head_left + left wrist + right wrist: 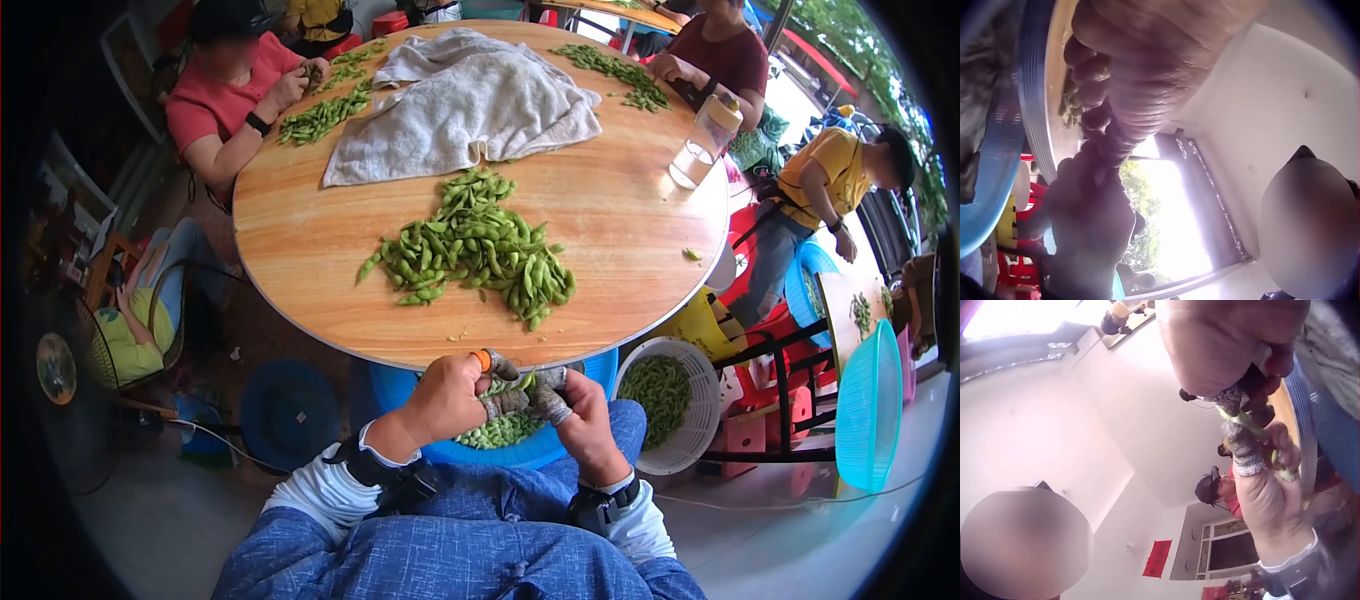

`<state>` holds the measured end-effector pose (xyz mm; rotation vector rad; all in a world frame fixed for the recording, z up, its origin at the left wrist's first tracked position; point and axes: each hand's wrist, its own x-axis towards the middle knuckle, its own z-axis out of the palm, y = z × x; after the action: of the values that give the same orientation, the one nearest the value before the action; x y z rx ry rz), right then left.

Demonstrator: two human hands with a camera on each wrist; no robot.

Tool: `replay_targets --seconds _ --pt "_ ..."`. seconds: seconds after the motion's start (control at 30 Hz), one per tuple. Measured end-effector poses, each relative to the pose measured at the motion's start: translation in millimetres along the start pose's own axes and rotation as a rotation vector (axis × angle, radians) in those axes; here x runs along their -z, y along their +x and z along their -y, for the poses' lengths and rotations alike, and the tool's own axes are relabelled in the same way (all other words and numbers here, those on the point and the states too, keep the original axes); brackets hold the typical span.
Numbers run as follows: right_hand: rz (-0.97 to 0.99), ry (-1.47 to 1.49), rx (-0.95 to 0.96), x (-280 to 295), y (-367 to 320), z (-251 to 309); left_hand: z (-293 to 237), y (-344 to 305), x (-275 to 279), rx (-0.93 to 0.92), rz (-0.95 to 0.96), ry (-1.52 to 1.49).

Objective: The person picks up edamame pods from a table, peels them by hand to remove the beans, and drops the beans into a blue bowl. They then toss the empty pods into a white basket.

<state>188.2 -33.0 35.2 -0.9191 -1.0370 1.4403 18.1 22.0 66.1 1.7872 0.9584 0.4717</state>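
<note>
Over a blue basin (400, 390), my left hand (440, 400) and right hand (592, 430) meet at the table's near edge, fingertips together. Grey wraps cover several fingertips, and an orange band circles one left finger. In the right wrist view a green edamame pod (1241, 417) is pinched where the fingertips meet. Another pod (1282, 470) shows in the curled left fingers (1288, 447). Shelled green beans (495, 432) lie in the basin below. On the table ahead is a heap of edamame pods (470, 245).
A white towel (470, 100) covers a mound on the round wooden table (620, 250). At its right stands a clear bottle (705, 145). A white basket (705, 420) of green pods is right of the basin. Other people sit around, two with pod piles (330, 115).
</note>
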Motion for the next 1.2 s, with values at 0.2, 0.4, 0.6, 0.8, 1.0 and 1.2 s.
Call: replay_targets --seconds 0.2,0.4,0.6,0.8,1.0,1.2 --pt "0.073 -0.591 0.022 -2 3 14 13 6 -11 -0.088 -0.019 -0.516" --pt "-0.172 -0.088 -0.021 -8 0 13 24 3 -10 0.055 -0.062 -1.044" --pt "0.029 0.167 -0.284 0 -4 10 20 -1 -20 0.038 -0.106 -1.064" --pt "0.060 0.018 -0.140 -1 -5 8 1 -5 11 -0.160 -0.006 -0.126" --pt "0.057 -0.060 -0.124 -4 -4 17 -8 -9 9 -0.464 -0.310 0.724" --pt "0.055 -0.102 -0.129 3 -5 10 -19 -8 7 -0.660 -0.214 0.881"
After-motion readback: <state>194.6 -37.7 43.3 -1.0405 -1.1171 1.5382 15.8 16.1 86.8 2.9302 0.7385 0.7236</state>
